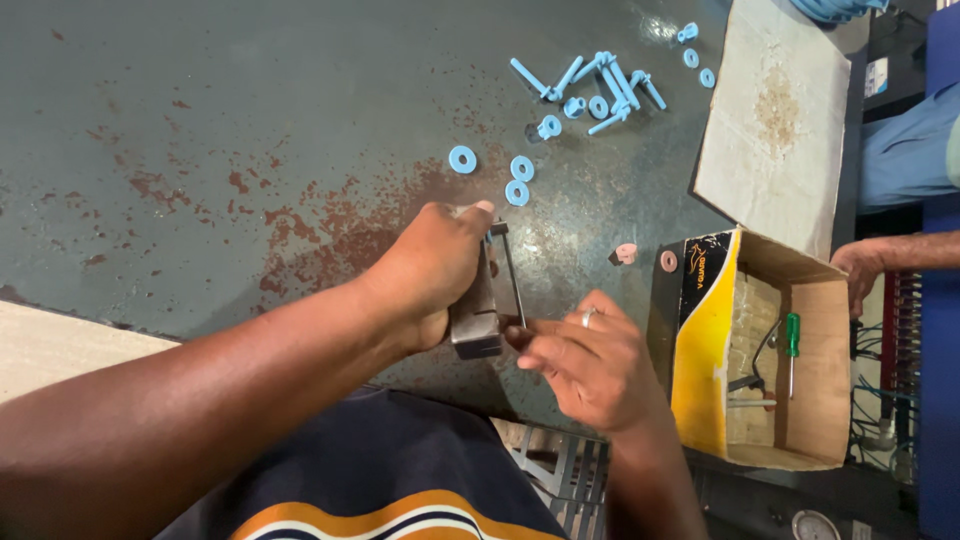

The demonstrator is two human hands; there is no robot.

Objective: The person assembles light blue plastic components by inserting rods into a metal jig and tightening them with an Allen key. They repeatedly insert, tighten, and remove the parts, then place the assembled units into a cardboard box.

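Left of my hands the tabletop [200, 120] lies open. Ahead, blue washers [505, 172] and a pile of blue bolts [598, 90] sit in the way. To my right the open box [760, 350] blocks passage.

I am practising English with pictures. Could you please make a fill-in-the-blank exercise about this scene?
1. The left hand grips a grey ____ part on the table.
2. The loose washers and bolts are light ____.
3. A screwdriver with a ____ handle lies in the open cardboard box.
4. The right hand wears a ____ on one finger.

Missing words: metal; blue; green; ring
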